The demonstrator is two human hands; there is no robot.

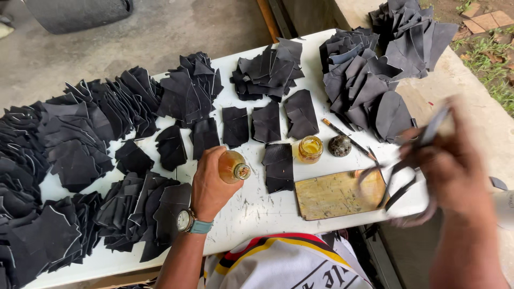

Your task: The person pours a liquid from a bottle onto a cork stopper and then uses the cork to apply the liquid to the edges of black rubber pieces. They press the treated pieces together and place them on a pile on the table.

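Both hands hover over the white table point(257, 208). Left hand point(209, 187) is wrapped around a small glass bottle of amber liquid point(232, 167), just left of the wooden board point(334, 194). Glass looks smooth and breakable, so its round middle seems the safest place to hold. Right hand point(452, 171) is blurry, gripping thin black strips point(399, 182). Above the board stands an open jar of yellow glue point(310, 148).

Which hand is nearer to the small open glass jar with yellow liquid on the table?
Left. The left hand, holding an amber bottle, is just left of the jar. The right hand is blurred, farther away at the table's right edge.
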